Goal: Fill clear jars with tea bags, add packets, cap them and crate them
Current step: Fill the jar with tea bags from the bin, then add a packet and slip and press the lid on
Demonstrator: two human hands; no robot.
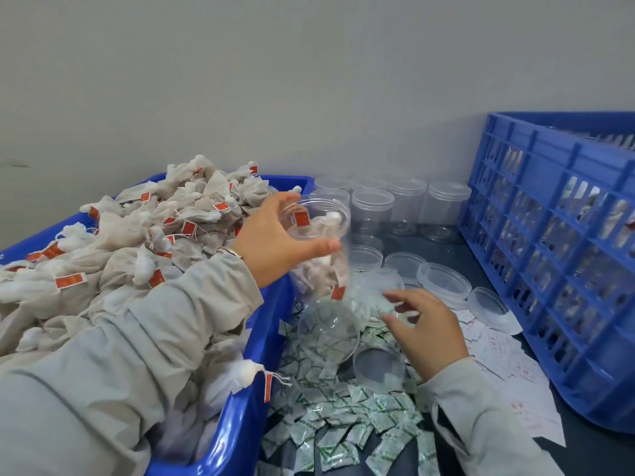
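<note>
The left hand (275, 242) is gripping the filled jar (319, 252) while the right hand (426, 328), loosely open and empty, is reaching for packets (343, 424); better to keep the jar upright.

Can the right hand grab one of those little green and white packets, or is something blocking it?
Probably yes. The right hand hovers open just above the green and white packets, and nothing covers them. Only a loose clear lid lies close by, so it can reach around that.

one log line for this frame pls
left hand: holds jar with tea bags, lifted | right hand: open over packets | lids: loose | crate: right
</note>
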